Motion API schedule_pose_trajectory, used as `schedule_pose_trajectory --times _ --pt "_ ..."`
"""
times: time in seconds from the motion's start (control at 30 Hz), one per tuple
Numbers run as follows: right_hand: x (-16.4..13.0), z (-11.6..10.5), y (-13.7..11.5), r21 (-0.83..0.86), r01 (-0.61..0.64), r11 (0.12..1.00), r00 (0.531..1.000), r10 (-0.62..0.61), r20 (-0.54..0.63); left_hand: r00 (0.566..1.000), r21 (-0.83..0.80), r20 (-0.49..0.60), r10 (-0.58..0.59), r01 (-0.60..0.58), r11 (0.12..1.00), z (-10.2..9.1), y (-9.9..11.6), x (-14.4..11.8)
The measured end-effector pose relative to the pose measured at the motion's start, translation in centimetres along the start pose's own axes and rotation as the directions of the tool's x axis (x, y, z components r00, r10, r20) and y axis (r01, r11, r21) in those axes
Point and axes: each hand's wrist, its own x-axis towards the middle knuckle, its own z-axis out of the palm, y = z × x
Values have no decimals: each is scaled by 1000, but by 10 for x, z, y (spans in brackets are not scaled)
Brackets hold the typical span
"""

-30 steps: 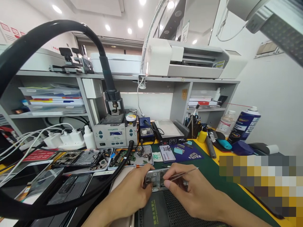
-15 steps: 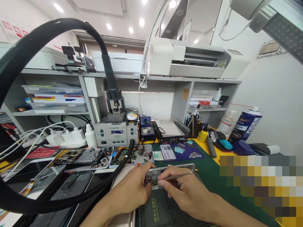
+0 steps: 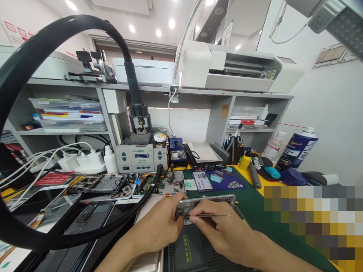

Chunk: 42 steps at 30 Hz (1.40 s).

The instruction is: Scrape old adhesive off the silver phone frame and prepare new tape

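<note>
My left hand (image 3: 163, 223) is closed around the left end of an opened phone frame (image 3: 185, 206), which is tilted up on its long edge. My right hand (image 3: 222, 224) pinches a thin metal tool (image 3: 211, 215) between thumb and fingers, holding it nearly level across the frame. The tool's tip is hidden by the fingertips at the frame's inner side. Beneath both hands lies a black perforated mat (image 3: 232, 257) with a dark panel (image 3: 188, 249) bearing yellow-green lettering.
A thick black hose (image 3: 65, 22) loops across the left side from a grey rework station (image 3: 138, 158). Several phones (image 3: 85, 223) lie at the left. Behind my hands are a tray of small boards (image 3: 159, 183) and a blue spray can (image 3: 297, 149) at the right.
The tool in my right hand has swung from a slant, outer end raised, to nearly level. My left hand keeps its hold on the frame. The whole view has shifted slightly.
</note>
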Motion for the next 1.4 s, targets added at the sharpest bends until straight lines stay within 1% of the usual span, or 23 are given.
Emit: schedule_pose_trajectory --times 0.1,0.17,0.27,0.37,0.43,0.47,0.57,0.63,0.7,0.87,0.97,1.0,1.07,1.13,1.17,1.3,1.4 --pt "-4 2 1 -47 87 995 996 -86 28 1000 -26 1 20 -20 999 0 2 1" --pt "-5 3 1 -131 171 976 985 -165 60 999 -43 -4 36 -36 998 0 3 1" --pt "-7 5 1 -298 314 901 949 -297 103 999 -59 -13 48 -49 997 1 4 1" --pt "-9 7 1 -397 385 833 923 -359 142 999 -68 -16 52 -53 996 1 4 1" --pt "-10 9 0 -414 397 819 918 -365 157 999 -71 -15 52 -53 996 0 5 1" --pt "-10 10 0 -401 389 829 921 -361 149 999 -72 -14 52 -53 996 0 5 1" --pt "-9 11 0 -283 301 911 954 -287 90 998 -76 -13 55 -56 996 -1 7 -1" --pt "-9 10 0 -205 247 947 969 -243 44 998 -79 -16 56 -57 995 -1 7 -1" --pt "-8 9 0 -175 240 955 971 -240 20 999 -79 -17 52 -53 995 -1 7 -2" --pt "-8 9 -1 -201 255 946 966 -257 14 999 -70 -17 48 -49 996 0 5 0" --pt "-8 10 1 -217 312 925 944 -328 -38 998 -74 -14 56 -57 996 0 5 1" --pt "-8 11 1 -235 342 910 927 -368 -77 998 -78 -10 61 -61 995 -1 6 1" --pt "-8 12 3 -280 399 873 876 -453 -163 997 -86 -3 75 -75 993 -1 7 0" --pt "-8 13 4 -311 429 848 838 -502 -214 996 -92 0 86 -85 992 -1 6 0" --pt "-9 14 5 -319 436 841 831 -513 -215 996 -92 -2 87 -87 992 -1 6 0" --pt "-10 14 11 -343 436 832 846 -509 -159 996 -93 -13 87 -88 992 0 4 1" --pt "-10 13 13 -347 443 827 844 -515 -148 995 -96 -12 96 -97 991 0 3 1"
